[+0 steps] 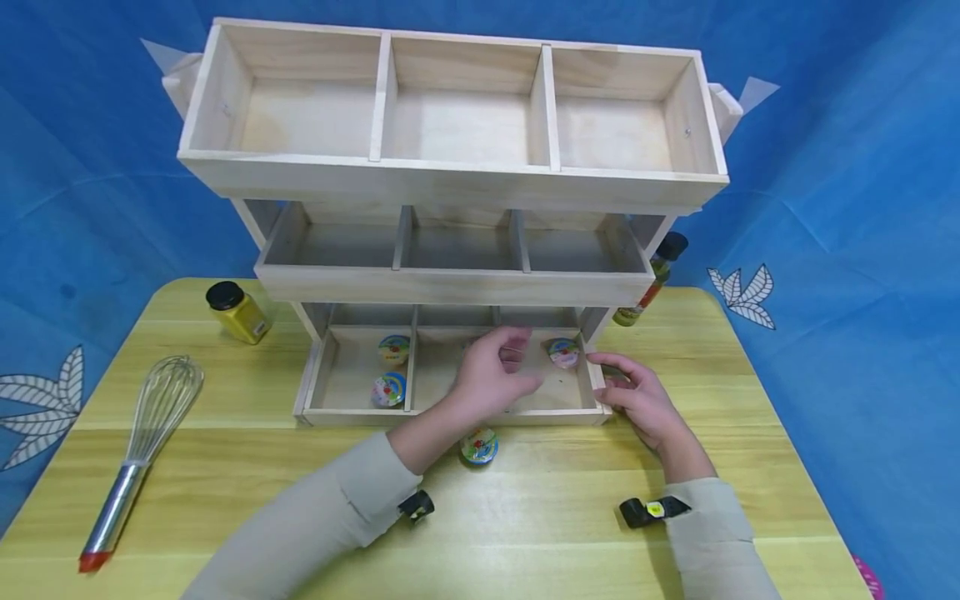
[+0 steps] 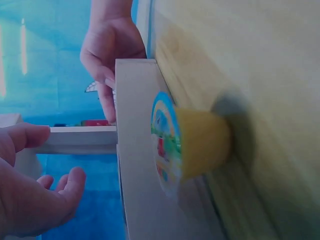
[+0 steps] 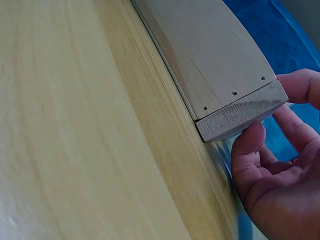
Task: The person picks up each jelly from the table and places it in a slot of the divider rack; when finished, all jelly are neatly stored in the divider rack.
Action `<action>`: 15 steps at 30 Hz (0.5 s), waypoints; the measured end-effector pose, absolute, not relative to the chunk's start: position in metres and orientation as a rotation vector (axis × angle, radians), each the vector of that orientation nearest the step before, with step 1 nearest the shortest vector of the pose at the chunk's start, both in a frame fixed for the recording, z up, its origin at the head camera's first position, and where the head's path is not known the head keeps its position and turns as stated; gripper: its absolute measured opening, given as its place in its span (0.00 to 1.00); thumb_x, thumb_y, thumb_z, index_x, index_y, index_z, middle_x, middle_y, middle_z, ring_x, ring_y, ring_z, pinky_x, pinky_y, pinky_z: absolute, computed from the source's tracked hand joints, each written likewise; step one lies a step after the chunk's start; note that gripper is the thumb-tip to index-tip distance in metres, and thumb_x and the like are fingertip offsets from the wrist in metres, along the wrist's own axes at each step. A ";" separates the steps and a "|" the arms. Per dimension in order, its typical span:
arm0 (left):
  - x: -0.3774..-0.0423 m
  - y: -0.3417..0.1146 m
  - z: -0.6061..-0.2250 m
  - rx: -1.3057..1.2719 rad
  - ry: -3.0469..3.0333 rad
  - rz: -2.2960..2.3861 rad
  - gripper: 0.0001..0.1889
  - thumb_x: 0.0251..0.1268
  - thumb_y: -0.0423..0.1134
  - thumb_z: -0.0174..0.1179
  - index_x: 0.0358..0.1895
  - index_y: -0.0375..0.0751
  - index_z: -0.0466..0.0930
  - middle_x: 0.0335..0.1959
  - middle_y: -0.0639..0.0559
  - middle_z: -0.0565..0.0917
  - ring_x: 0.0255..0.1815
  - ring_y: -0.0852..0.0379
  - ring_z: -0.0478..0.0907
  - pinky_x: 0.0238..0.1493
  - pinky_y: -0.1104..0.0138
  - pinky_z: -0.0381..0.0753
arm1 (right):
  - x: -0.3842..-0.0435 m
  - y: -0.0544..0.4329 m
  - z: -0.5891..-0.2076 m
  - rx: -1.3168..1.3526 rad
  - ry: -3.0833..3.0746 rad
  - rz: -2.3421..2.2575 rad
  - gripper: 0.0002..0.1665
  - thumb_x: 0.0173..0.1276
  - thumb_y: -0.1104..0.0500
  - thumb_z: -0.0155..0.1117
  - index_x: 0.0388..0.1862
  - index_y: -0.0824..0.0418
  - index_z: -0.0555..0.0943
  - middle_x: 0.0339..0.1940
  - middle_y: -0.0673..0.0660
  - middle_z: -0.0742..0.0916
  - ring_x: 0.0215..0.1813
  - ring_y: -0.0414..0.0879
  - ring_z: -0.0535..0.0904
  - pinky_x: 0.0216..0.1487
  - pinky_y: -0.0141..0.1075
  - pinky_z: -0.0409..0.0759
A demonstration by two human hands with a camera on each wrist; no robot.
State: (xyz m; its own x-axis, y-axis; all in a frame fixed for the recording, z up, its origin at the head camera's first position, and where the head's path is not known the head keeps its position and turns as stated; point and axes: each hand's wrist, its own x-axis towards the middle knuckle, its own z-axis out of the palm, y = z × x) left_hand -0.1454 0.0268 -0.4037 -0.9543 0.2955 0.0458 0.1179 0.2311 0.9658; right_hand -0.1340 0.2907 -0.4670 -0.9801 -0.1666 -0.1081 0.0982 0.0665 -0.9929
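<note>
A wooden three-tier rack (image 1: 453, 287) stands on the table. Above the middle of its bottom tier hovers my left hand (image 1: 491, 375), fingers loosely bent and thumb apart, with nothing visible between them. My right hand (image 1: 637, 400) grips the right end of that tier, forefinger at the top edge and thumb against the outer side, as the right wrist view shows. Two jelly cups, one upper (image 1: 393, 349) and one lower (image 1: 388, 390), lie in the left bottom compartment. Another jelly cup (image 1: 563, 352) lies towards the right. A yellow jelly cup (image 2: 205, 145) stands on the table before the rack, partly behind my left forearm.
Left of the rack are a whisk (image 1: 146, 450) and a yellow jar with a black lid (image 1: 242, 313). Behind its right side leans a bottle (image 1: 647, 287) with a dark cap. Blue cloth (image 1: 840, 208) hangs around the wooden table (image 1: 555, 533).
</note>
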 end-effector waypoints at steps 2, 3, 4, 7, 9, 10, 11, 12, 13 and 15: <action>-0.137 0.017 -0.403 0.396 2.307 1.848 0.29 0.51 0.25 0.71 0.60 0.32 0.76 0.50 0.44 0.80 0.50 0.45 0.79 0.53 0.61 0.81 | -0.134 0.291 -0.468 -0.077 2.148 -2.017 0.32 0.63 0.75 0.63 0.67 0.74 0.70 0.67 0.66 0.70 0.44 0.47 0.77 0.39 0.32 0.81; -0.132 0.012 -0.402 0.390 2.289 1.863 0.28 0.52 0.25 0.71 0.60 0.31 0.76 0.50 0.44 0.80 0.50 0.45 0.79 0.54 0.61 0.81 | -0.134 0.292 -0.468 -0.079 2.148 -2.017 0.32 0.63 0.75 0.63 0.67 0.74 0.70 0.68 0.66 0.69 0.44 0.47 0.77 0.40 0.33 0.82; -0.128 0.007 -0.403 0.383 2.277 1.872 0.28 0.52 0.25 0.71 0.59 0.31 0.75 0.50 0.44 0.80 0.50 0.45 0.79 0.54 0.61 0.81 | -0.134 0.292 -0.468 -0.080 2.148 -2.017 0.32 0.63 0.75 0.63 0.67 0.74 0.70 0.68 0.66 0.69 0.45 0.47 0.77 0.40 0.33 0.82; -0.114 -0.008 -0.406 0.360 2.238 1.916 0.27 0.53 0.25 0.72 0.59 0.30 0.76 0.50 0.42 0.80 0.50 0.42 0.79 0.54 0.60 0.81 | -0.135 0.293 -0.470 -0.073 2.151 -2.018 0.32 0.62 0.74 0.64 0.67 0.73 0.71 0.68 0.65 0.70 0.46 0.47 0.77 0.41 0.33 0.82; -0.105 -0.019 -0.408 0.343 2.221 1.935 0.26 0.53 0.25 0.72 0.58 0.31 0.77 0.50 0.42 0.80 0.50 0.39 0.79 0.53 0.61 0.82 | -0.135 0.293 -0.471 -0.067 2.158 -2.014 0.32 0.62 0.74 0.64 0.67 0.72 0.71 0.67 0.64 0.70 0.46 0.47 0.77 0.41 0.33 0.82; -0.100 -0.024 -0.411 0.338 2.208 1.950 0.26 0.53 0.25 0.72 0.57 0.30 0.77 0.49 0.41 0.80 0.50 0.38 0.78 0.53 0.60 0.82 | -0.135 0.294 -0.472 -0.063 2.158 -2.013 0.32 0.62 0.74 0.64 0.67 0.72 0.71 0.67 0.63 0.70 0.46 0.47 0.77 0.42 0.33 0.82; -0.095 -0.029 -0.412 0.327 2.198 1.958 0.25 0.53 0.25 0.72 0.57 0.30 0.77 0.49 0.40 0.80 0.50 0.37 0.78 0.53 0.60 0.82 | -0.136 0.294 -0.472 -0.057 2.162 -2.010 0.32 0.62 0.74 0.64 0.66 0.71 0.72 0.66 0.62 0.71 0.46 0.47 0.77 0.42 0.33 0.82; -0.091 -0.034 -0.415 0.318 2.185 1.966 0.25 0.53 0.24 0.71 0.56 0.30 0.78 0.49 0.39 0.80 0.50 0.36 0.78 0.53 0.60 0.82 | -0.136 0.294 -0.473 -0.053 2.162 -2.008 0.32 0.62 0.74 0.64 0.66 0.70 0.72 0.66 0.61 0.71 0.46 0.47 0.77 0.41 0.33 0.82; -0.086 -0.039 -0.417 0.302 2.181 1.962 0.24 0.53 0.24 0.71 0.56 0.30 0.78 0.49 0.39 0.80 0.50 0.36 0.78 0.53 0.60 0.82 | -0.136 0.294 -0.473 -0.049 2.165 -2.005 0.32 0.61 0.73 0.65 0.66 0.70 0.73 0.66 0.61 0.71 0.46 0.47 0.77 0.41 0.33 0.82; -0.078 -0.049 -0.422 0.277 2.184 1.940 0.23 0.53 0.23 0.71 0.55 0.29 0.79 0.48 0.37 0.80 0.49 0.36 0.79 0.51 0.61 0.82 | -0.136 0.294 -0.473 -0.043 2.162 -2.004 0.32 0.61 0.73 0.65 0.66 0.69 0.73 0.66 0.61 0.71 0.46 0.47 0.77 0.42 0.33 0.82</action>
State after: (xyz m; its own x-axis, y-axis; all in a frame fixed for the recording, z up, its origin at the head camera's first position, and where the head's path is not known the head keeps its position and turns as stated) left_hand -0.0785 -0.0486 -0.4220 -0.9609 0.2753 -0.0298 0.0030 0.1178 0.9930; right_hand -0.1361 0.2938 -0.4733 -0.9809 -0.1521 -0.1212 0.1093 0.0838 -0.9905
